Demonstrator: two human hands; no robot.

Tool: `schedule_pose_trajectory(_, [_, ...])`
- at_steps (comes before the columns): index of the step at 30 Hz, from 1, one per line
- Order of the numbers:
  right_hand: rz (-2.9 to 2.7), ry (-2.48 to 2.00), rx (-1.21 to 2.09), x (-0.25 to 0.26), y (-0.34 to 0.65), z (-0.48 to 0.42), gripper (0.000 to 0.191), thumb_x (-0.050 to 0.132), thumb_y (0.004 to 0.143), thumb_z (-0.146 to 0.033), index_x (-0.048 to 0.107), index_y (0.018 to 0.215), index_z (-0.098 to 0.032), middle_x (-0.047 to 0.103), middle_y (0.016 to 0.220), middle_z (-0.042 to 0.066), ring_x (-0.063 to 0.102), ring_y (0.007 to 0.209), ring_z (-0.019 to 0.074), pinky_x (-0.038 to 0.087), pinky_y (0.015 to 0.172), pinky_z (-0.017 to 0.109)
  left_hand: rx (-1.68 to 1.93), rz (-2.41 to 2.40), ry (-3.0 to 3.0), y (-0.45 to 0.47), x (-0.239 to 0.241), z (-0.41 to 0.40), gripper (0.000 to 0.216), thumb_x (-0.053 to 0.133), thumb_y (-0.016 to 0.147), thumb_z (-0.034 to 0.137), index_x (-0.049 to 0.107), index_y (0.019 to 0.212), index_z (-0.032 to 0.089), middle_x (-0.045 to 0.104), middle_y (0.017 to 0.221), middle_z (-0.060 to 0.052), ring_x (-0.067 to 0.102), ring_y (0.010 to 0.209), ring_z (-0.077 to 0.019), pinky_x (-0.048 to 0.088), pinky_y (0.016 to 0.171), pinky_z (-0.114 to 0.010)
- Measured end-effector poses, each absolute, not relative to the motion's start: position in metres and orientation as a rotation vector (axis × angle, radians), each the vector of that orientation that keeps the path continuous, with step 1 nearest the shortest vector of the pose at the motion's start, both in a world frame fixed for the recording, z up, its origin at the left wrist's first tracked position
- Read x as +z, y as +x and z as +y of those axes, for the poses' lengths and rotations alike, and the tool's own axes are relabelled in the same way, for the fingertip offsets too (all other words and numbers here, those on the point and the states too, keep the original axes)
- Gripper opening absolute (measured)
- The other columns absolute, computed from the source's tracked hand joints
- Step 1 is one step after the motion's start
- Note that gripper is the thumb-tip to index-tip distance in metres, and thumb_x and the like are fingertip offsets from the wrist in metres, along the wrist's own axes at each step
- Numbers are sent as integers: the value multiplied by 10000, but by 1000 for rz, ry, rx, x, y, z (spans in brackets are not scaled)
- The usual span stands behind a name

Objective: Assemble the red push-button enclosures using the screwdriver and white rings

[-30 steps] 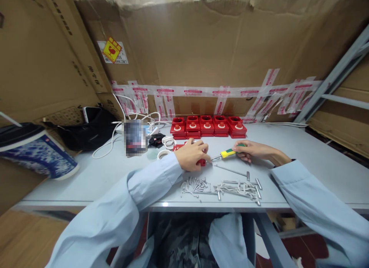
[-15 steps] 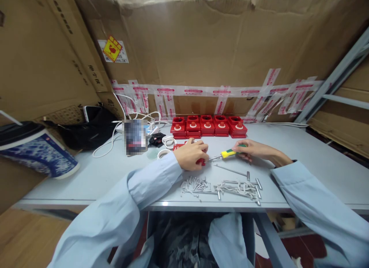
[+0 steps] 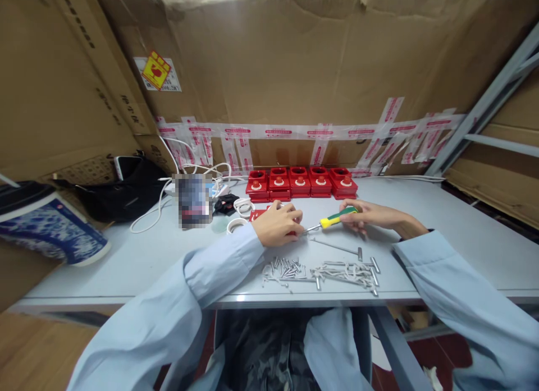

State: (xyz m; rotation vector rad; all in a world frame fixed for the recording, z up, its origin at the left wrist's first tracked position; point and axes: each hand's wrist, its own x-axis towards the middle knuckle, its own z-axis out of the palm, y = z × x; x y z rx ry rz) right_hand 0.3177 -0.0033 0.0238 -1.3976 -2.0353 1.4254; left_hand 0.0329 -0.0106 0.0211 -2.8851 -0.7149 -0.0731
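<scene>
My left hand point(image 3: 278, 225) is closed over a small red part, mostly hidden under the fingers, on the table. In my right hand point(image 3: 373, 215) is a screwdriver point(image 3: 336, 218) with a green and yellow handle, gripped between thumb and fingers. Its metal shaft points left and its tip meets the part at my left fingertips. A flat red piece point(image 3: 256, 215) lies just beyond my left wrist. Nearer the table edge are a pile of small metal screws point(image 3: 287, 266) and several T-shaped metal rods tangled with white cord point(image 3: 343, 272). One separate T-shaped rod point(image 3: 337, 245) lies below the screwdriver.
Several red housings with round knobs point(image 3: 300, 182) stand in a row at the back. To the left are white cables point(image 3: 156, 208), a white ring point(image 3: 236, 225), a black bag point(image 3: 122, 197) and a large blue-patterned cup point(image 3: 50, 228). Cardboard point(image 3: 269, 54) walls the back.
My right fingers have shifted on the screwdriver, baring more of its green handle. Less of the red part shows beneath my left hand. The whole view has moved slightly.
</scene>
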Motion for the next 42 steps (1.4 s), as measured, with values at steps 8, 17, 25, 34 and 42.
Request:
schedule_pose_trajectory(8, [-2014, -1625, 1120, 16, 307, -1, 472, 454, 823, -640, 444, 674, -192, 370, 500, -67, 294, 396, 49, 221, 371, 219, -85, -701, -2889, 32, 20, -10, 142, 553, 878, 323, 651, 826, 235, 589, 1039, -31, 474, 1017, -226, 304, 795, -383])
schedule_pose_trajectory(17, [-2133, -1566, 1279, 16, 313, 1, 524, 424, 824, -658, 408, 583, -194, 407, 461, -40, 369, 387, 68, 306, 412, 244, -84, -698, -2882, 33, 20, -10, 129, 558, 873, 323, 645, 832, 237, 598, 1045, -33, 479, 1015, -227, 298, 792, -381])
schedule_pose_trajectory(25, [-2028, -1442, 1468, 26, 319, -5, 375, 612, 775, -542, 446, 863, -217, 424, 584, -76, 387, 460, 65, 333, 432, 206, -77, -705, -2882, 33, 20, -10, 121, 554, 873, 315, 644, 851, 237, 598, 1060, -37, 484, 1025, -234, 298, 796, -394])
schedule_pose_trajectory(34, [-2093, -1610, 1216, 15, 311, 0, 564, 343, 852, -675, 418, 576, -190, 377, 418, -49, 316, 359, 55, 270, 370, 224, -98, -715, -2891, 33, 20, -9, 117, 560, 868, 309, 644, 826, 239, 594, 1038, -31, 488, 1018, -221, 294, 794, -385])
schedule_pose_trajectory(42, [-1983, -1311, 1462, 32, 308, -9, 375, 573, 803, -551, 433, 820, -203, 441, 501, -83, 411, 395, 63, 340, 400, 207, -98, -705, -2881, 33, 18, -9, 108, 565, 862, 313, 645, 845, 243, 588, 1055, -29, 490, 1021, -231, 293, 786, -390])
